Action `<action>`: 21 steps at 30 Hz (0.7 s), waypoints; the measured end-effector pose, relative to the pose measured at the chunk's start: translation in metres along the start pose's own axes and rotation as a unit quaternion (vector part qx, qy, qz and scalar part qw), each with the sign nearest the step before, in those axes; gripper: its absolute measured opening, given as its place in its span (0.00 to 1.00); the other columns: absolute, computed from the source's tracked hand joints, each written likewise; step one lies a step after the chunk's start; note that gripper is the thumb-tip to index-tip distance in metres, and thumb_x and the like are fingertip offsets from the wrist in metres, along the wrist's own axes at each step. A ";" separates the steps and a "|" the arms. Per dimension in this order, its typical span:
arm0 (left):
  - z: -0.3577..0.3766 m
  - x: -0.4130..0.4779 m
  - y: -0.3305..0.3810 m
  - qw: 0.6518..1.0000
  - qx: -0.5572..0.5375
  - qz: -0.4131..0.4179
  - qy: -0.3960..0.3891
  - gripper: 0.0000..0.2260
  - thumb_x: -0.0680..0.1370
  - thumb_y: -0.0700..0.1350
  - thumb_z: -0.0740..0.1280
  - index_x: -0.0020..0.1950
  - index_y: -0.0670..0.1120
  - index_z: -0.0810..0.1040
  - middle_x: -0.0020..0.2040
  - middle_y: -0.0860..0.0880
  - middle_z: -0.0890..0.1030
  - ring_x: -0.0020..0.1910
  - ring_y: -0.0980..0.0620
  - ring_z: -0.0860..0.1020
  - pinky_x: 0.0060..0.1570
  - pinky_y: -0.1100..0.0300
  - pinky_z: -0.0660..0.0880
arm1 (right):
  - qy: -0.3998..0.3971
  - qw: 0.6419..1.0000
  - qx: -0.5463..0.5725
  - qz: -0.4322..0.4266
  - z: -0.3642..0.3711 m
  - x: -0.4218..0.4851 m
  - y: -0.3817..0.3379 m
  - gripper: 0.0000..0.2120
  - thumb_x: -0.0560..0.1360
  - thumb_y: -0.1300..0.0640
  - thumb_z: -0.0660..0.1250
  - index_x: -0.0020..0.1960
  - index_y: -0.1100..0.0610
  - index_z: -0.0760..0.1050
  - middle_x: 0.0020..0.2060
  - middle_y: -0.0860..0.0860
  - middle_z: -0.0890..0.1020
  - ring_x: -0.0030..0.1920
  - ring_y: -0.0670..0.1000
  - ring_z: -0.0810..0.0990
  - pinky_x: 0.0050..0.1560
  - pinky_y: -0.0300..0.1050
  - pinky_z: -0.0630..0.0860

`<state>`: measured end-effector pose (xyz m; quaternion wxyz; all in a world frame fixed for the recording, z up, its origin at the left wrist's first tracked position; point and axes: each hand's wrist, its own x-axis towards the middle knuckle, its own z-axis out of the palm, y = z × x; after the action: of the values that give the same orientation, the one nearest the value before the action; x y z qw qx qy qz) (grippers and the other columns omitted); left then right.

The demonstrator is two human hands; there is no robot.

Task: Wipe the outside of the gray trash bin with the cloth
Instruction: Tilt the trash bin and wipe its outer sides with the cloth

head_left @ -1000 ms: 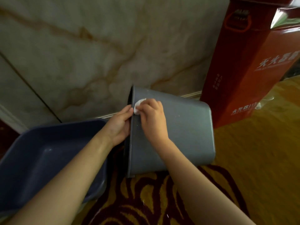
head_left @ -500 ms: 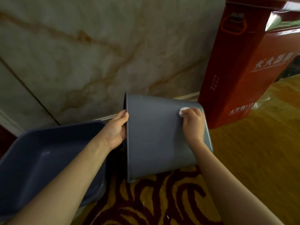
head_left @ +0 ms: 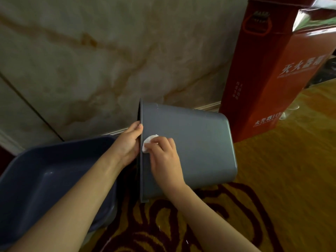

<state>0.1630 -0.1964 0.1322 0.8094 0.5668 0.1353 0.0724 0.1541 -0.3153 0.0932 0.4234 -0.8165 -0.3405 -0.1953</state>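
Two hands: both on the tipped bin.
Blue tub (head_left: 45, 179): at 9 o'clock, bin mouth just beside it.
Left hand (head_left: 127, 144): fingers curled narrow over the bin's rim.
Cloth (head_left: 148, 143): small white wad, pinched under right hand (head_left: 163, 159), pressed on the bin's side beside the rim.
Gray trash bin (head_left: 196, 146): centre, lying sideways on patterned carpet (head_left: 272, 197), mouth toward 9 o'clock.
Red box (head_left: 272, 70): upright at 2 o'clock, near the bin's base.

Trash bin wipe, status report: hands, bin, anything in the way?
Left hand grips the rim of the gray trash bin, which lies on its side. Right hand presses the white cloth by the rim. Nothing blocking.
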 end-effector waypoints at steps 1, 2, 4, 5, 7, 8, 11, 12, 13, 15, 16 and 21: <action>-0.001 0.000 -0.001 1.000 0.004 0.001 0.007 0.12 0.81 0.40 0.51 0.52 0.46 0.74 0.49 0.45 0.79 0.43 0.55 0.81 0.49 0.62 0.77 | 0.001 1.000 -0.009 0.004 -0.004 0.001 0.008 0.09 0.70 0.70 0.66 0.45 0.59 0.77 0.46 0.56 0.79 0.45 0.56 0.73 0.47 0.41 0.69; -0.003 -0.001 -0.002 1.000 0.009 0.000 0.014 0.12 0.81 0.41 0.52 0.52 0.46 0.74 0.48 0.46 0.79 0.40 0.57 0.82 0.44 0.64 0.79 | 0.007 1.000 -0.018 0.010 -0.010 0.002 0.019 0.08 0.70 0.70 0.67 0.45 0.59 0.78 0.46 0.57 0.79 0.45 0.57 0.74 0.47 0.43 0.69; -0.007 -0.003 -0.004 1.000 0.017 -0.004 0.022 0.11 0.81 0.41 0.52 0.52 0.47 0.74 0.48 0.48 0.80 0.38 0.59 0.83 0.38 0.65 0.80 | 0.035 0.998 -0.038 0.039 -0.025 0.005 0.045 0.08 0.70 0.71 0.67 0.44 0.60 0.78 0.45 0.57 0.79 0.46 0.58 0.74 0.49 0.43 0.68; -0.009 -0.004 -0.005 0.999 0.021 -0.007 0.023 0.11 0.81 0.41 0.53 0.52 0.48 0.75 0.48 0.48 0.80 0.38 0.59 0.83 0.37 0.65 0.80 | 0.057 0.995 -0.046 0.069 -0.034 0.005 0.061 0.09 0.70 0.72 0.66 0.44 0.60 0.78 0.46 0.58 0.79 0.47 0.58 0.73 0.50 0.43 0.68; -0.010 -0.006 -0.006 0.999 0.030 -0.011 0.030 0.11 0.81 0.42 0.53 0.52 0.49 0.75 0.48 0.48 0.80 0.39 0.58 0.83 0.37 0.64 0.80 | 0.103 0.981 -0.057 0.155 -0.050 0.007 0.092 0.08 0.71 0.72 0.65 0.45 0.61 0.78 0.47 0.60 0.79 0.49 0.60 0.73 0.51 0.46 0.69; -0.010 -0.007 -0.006 0.999 0.033 -0.009 0.035 0.11 0.81 0.42 0.53 0.52 0.49 0.75 0.48 0.49 0.80 0.40 0.57 0.83 0.38 0.64 0.80 | 0.119 0.970 -0.060 0.201 -0.057 0.009 0.104 0.08 0.72 0.71 0.64 0.45 0.61 0.78 0.48 0.60 0.78 0.51 0.62 0.73 0.51 0.46 0.67; -0.011 -0.007 -0.009 0.998 0.044 -0.003 0.044 0.11 0.81 0.42 0.53 0.52 0.50 0.75 0.49 0.49 0.80 0.45 0.56 0.80 0.41 0.64 0.79 | 0.141 0.950 -0.065 0.272 -0.068 0.016 0.120 0.07 0.75 0.67 0.63 0.48 0.60 0.79 0.50 0.60 0.78 0.54 0.60 0.72 0.50 0.40 0.63; -0.011 -0.007 -0.009 0.998 0.049 0.000 0.045 0.11 0.81 0.43 0.53 0.53 0.50 0.75 0.49 0.50 0.80 0.45 0.56 0.80 0.40 0.65 0.79 | 0.144 0.953 -0.061 0.258 -0.067 0.020 0.115 0.07 0.75 0.67 0.63 0.48 0.61 0.79 0.49 0.60 0.78 0.53 0.60 0.72 0.50 0.37 0.61; -0.012 -0.007 -0.010 0.998 0.056 0.003 0.042 0.11 0.81 0.43 0.53 0.55 0.49 0.75 0.49 0.50 0.81 0.45 0.56 0.81 0.39 0.65 0.79 | 0.146 0.960 -0.051 0.232 -0.063 0.025 0.103 0.07 0.74 0.68 0.64 0.48 0.61 0.79 0.48 0.60 0.78 0.53 0.60 0.72 0.49 0.34 0.61; -0.012 -0.007 -0.010 0.997 0.067 0.012 0.036 0.11 0.81 0.43 0.53 0.57 0.47 0.74 0.48 0.50 0.82 0.43 0.57 0.82 0.38 0.65 0.79 | 0.141 0.975 -0.031 0.166 -0.048 0.036 0.071 0.07 0.72 0.69 0.65 0.46 0.62 0.79 0.46 0.60 0.79 0.51 0.61 0.74 0.48 0.33 0.61; -0.011 -0.007 -0.009 0.997 0.071 0.018 0.035 0.11 0.81 0.42 0.53 0.57 0.47 0.74 0.47 0.50 0.82 0.42 0.58 0.83 0.38 0.65 0.79 | 0.135 0.982 -0.020 0.133 -0.038 0.041 0.053 0.08 0.71 0.70 0.66 0.46 0.61 0.79 0.46 0.60 0.80 0.50 0.60 0.74 0.49 0.34 0.63; 0.000 -0.007 -0.010 0.990 0.123 0.060 0.034 0.12 0.81 0.41 0.53 0.52 0.49 0.75 0.47 0.50 0.81 0.43 0.62 0.81 0.43 0.67 0.76 | 0.077 0.997 0.014 -0.017 -0.008 0.057 -0.001 0.07 0.70 0.69 0.65 0.45 0.61 0.79 0.45 0.59 0.79 0.46 0.60 0.74 0.47 0.46 0.71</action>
<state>0.1558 -0.2017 0.1243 0.7224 0.6667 0.1362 0.1225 0.1931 -0.2994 0.1330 0.4564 -0.7873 -0.3228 -0.2602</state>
